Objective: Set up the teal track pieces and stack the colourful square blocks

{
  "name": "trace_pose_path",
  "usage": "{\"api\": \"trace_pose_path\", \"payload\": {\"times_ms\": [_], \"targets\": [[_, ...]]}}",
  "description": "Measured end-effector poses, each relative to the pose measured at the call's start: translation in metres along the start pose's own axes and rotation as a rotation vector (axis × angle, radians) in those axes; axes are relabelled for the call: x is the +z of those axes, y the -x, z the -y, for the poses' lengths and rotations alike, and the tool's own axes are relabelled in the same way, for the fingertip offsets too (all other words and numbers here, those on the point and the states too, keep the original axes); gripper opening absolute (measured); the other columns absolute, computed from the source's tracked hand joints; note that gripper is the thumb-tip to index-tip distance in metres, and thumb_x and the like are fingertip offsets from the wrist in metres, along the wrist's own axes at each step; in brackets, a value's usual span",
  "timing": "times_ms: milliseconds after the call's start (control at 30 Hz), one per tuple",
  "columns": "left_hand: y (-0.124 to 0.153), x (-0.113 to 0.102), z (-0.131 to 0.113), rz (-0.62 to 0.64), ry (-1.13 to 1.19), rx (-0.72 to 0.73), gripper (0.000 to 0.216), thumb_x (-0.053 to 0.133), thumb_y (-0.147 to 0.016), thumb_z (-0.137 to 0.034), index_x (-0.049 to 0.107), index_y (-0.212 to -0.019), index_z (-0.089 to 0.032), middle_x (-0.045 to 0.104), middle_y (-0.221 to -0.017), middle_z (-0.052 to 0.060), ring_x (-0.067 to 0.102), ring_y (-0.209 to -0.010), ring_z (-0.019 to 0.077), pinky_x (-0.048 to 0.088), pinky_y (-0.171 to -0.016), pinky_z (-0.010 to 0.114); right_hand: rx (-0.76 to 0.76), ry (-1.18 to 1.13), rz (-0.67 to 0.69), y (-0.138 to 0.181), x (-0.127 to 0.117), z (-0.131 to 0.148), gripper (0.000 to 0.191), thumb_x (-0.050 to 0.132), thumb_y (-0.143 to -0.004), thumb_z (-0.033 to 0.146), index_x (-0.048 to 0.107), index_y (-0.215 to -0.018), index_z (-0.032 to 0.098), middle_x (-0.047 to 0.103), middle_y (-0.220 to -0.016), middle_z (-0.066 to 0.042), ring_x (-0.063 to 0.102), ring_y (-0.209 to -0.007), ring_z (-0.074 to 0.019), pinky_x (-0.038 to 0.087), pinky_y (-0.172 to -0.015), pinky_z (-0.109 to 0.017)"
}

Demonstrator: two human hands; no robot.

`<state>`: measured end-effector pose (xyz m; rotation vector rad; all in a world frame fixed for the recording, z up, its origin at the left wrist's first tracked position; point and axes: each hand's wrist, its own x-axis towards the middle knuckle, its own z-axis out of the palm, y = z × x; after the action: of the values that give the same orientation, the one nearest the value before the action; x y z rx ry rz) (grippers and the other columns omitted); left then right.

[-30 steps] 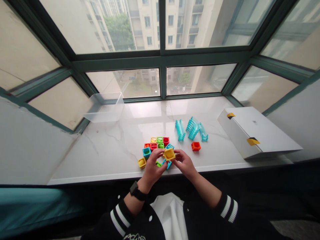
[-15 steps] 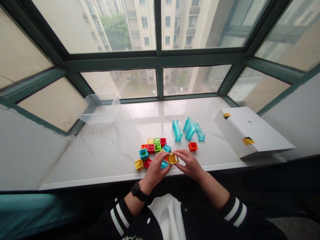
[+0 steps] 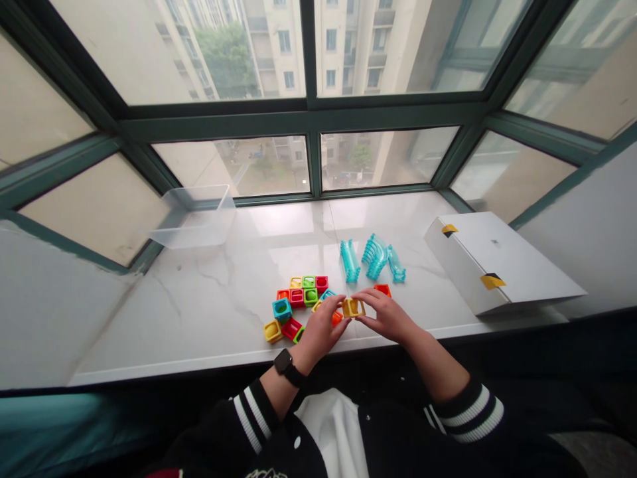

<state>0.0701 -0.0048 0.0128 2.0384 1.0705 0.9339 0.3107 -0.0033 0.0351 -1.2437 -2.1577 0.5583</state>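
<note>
A white marble table (image 3: 209, 312) runs along the foot of a bay window with a dark green frame (image 3: 298, 116). At its far left corner, against the glass, stands an empty clear plastic tub (image 3: 192, 222). At the right end lies a flat white cardboard box (image 3: 502, 262), closed, with a strip of yellow tape (image 3: 492, 280) on its near edge and another at its far corner. Between tub and box, nearer the box, three ribbed turquoise track pieces (image 3: 373, 257) stand close together, one straight and two curved. Through the panes show pale apartment blocks (image 3: 343, 40) and a green tree (image 3: 226, 56). Below the table's left end is a teal surface (image 3: 50, 425).
</note>
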Motion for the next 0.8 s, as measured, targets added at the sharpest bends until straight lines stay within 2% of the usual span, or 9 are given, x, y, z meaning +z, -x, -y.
{"api": "trace_pose_path", "payload": {"times_ms": [167,333,533,800], "targets": [[-0.011,0.01,0.009,0.037,-0.266,0.013,0.061,0.07,-0.092,-0.026,0.048,-0.149,-0.022,0.062,-0.145,0.016,0.057,-0.141,0.0338,0.042,-0.123,0.06,0.131,0.218,-0.013,-0.015,0.0,-0.028,0.041,0.075,-0.086,0.019,0.068,-0.126,0.024,0.072,-0.126,-0.011,0.066,-0.118,-0.031,0.052,-0.106,-0.048],[-0.02,0.021,0.015,0.138,-0.455,0.022,0.057,0.07,-0.09,-0.028,0.056,-0.145,-0.02,0.059,-0.151,0.015,0.045,-0.15,0.0368,0.027,-0.129,0.064,0.206,0.363,0.04,-0.032,0.011,-0.041,0.035,0.075,-0.088,0.019,0.069,-0.123,0.024,0.074,-0.124,-0.011,0.066,-0.118,-0.0305,0.047,-0.103,-0.045],[-0.026,0.026,0.013,0.242,-0.558,0.013,0.045,0.068,-0.093,-0.032,0.065,-0.136,-0.021,0.061,-0.149,0.015,0.044,-0.149,0.0382,0.02,-0.129,0.067,0.247,0.451,0.089,-0.038,0.024,-0.043,0.035,0.08,-0.089,0.023,0.07,-0.122,0.025,0.073,-0.125,-0.01,0.062,-0.119,-0.0297,0.043,-0.102,-0.043],[-0.028,0.026,0.013,0.289,-0.586,-0.011,0.039,0.067,-0.094,-0.032,0.068,-0.13,-0.02,0.064,-0.146,0.014,0.043,-0.15,0.0377,0.015,-0.131,0.066,0.259,0.512,0.119,-0.039,0.029,-0.05,0.037,0.081,-0.088,0.027,0.072,-0.124,0.025,0.072,-0.124,-0.009,0.06,-0.116,-0.0297,0.041,-0.104,-0.042]]}}
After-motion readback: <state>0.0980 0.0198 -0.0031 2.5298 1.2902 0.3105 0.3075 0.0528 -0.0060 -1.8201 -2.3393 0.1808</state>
